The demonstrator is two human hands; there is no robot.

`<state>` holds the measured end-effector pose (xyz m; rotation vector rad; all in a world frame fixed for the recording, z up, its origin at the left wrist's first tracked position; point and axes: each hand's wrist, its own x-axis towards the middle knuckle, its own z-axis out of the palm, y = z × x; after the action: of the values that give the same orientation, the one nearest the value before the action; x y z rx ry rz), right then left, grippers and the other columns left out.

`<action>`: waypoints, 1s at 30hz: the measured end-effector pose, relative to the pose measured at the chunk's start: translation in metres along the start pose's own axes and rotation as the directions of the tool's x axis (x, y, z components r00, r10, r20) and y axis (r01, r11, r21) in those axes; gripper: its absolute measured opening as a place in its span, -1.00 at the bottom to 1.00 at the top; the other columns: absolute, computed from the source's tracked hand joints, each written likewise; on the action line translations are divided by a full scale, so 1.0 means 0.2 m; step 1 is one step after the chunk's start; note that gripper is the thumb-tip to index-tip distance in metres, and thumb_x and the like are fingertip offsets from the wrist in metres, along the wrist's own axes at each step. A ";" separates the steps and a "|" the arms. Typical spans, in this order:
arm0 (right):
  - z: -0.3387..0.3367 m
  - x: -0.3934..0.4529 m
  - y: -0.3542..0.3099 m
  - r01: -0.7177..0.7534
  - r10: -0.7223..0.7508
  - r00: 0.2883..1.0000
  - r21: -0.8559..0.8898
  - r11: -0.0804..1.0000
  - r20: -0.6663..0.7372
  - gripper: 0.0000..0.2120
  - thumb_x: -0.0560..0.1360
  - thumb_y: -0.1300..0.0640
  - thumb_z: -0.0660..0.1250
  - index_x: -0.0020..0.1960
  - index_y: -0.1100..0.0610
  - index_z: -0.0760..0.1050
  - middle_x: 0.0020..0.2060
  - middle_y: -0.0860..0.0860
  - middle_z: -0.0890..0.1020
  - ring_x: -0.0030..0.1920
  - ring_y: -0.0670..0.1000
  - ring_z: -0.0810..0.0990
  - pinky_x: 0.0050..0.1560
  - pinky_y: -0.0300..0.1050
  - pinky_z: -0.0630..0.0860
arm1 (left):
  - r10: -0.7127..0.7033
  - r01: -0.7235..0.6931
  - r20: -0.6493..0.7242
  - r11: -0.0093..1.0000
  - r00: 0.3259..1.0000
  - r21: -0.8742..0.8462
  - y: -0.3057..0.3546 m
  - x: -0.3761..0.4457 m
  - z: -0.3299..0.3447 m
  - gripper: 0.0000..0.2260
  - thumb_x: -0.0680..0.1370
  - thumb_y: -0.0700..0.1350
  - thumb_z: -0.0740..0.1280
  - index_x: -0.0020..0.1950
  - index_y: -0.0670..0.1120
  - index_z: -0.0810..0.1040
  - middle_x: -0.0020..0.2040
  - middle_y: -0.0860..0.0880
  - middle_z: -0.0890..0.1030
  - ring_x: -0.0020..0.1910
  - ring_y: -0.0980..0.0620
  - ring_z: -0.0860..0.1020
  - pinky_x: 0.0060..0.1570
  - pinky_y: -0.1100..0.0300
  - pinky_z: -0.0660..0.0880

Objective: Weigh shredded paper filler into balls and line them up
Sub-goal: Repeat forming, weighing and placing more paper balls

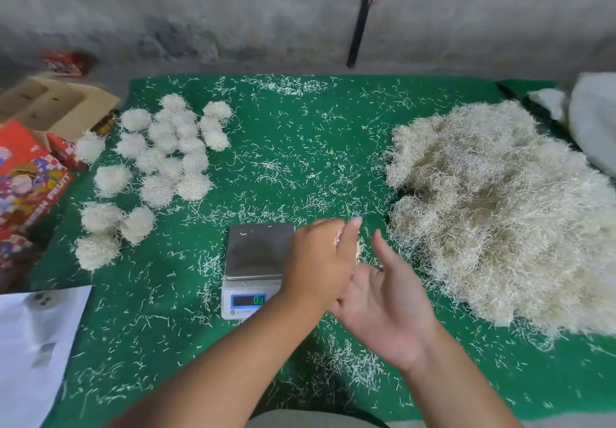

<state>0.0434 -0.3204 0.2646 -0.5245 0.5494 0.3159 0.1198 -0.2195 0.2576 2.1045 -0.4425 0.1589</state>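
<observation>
The left hand [316, 260] curled its fingers around a small pale shredded-paper tuft [357, 250]; at its 4 o'clock, the right hand [383, 307] lay palm-up, fingers spread.

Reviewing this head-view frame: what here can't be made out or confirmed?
- Scale display: green digits too small and blurred to read.
- Wad of filler between the hands: the left hand covers most of it; size unclear.
- Right hand: its fingertips are hidden behind the left hand.
- Printed box: cut off by the left edge.
- White bag: cut by the right edge.
</observation>
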 end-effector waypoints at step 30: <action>-0.27 0.41 0.15 -0.049 -0.271 0.824 -0.539 0.841 -0.497 -0.27 0.63 -0.39 0.15 0.56 0.13 0.37 0.58 0.20 0.36 0.58 0.24 0.33 0.51 0.42 0.27 | -0.386 0.383 0.468 0.918 0.795 0.106 -0.31 -0.29 0.08 -0.58 0.71 0.24 0.06 0.48 0.10 0.42 0.40 0.15 0.43 0.37 0.15 0.41 0.41 0.06 0.38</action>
<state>0.0759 -0.3134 0.1674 -1.2173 1.0075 0.1882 0.0878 -0.1879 0.1845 2.1832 -0.2858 -0.6204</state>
